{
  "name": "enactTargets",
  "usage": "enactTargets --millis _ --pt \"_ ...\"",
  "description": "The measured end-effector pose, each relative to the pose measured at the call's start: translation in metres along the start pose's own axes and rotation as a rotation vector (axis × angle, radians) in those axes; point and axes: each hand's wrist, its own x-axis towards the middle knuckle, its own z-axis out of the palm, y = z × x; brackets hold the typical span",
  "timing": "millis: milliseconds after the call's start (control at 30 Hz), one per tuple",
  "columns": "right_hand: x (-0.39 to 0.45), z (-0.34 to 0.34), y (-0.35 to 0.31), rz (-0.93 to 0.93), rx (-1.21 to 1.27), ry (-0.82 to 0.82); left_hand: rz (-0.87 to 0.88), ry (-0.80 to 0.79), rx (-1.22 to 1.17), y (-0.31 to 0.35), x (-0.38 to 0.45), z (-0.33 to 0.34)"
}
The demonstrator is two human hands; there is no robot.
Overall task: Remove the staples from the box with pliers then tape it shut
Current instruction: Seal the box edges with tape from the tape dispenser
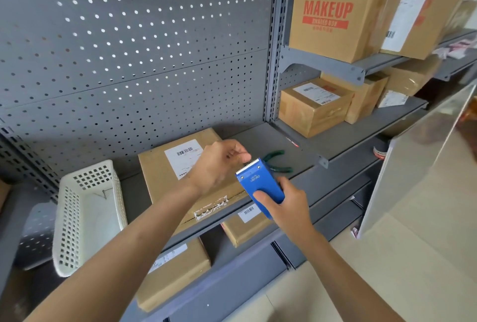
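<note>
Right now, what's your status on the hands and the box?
Right hand grips blue tape dispenser. Left hand pinching at its toothed edge, over box. Pliers lie on shelf behind. Nothing blocking.

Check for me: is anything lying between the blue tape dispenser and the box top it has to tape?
Nothing separate lies on the path. The right hand grips the blue tape dispenser above the cardboard box's right edge; only the left hand, fingers at the toothed blade, hangs over the box top. The green pliers lie behind, on the shelf.
</note>
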Motion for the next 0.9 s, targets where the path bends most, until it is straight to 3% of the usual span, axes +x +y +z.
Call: enactTargets --millis 300,900 --pt "-0.038 0.017 -0.011 0.23 0.251 -0.033 -0.118 -0.045 0.17 -0.016 -0.008 0.013" --pt "-0.039 -0.004 -0.015 0.228 0.044 -0.003 -0.129 -0.001 0.205 -0.015 0.009 0.015"
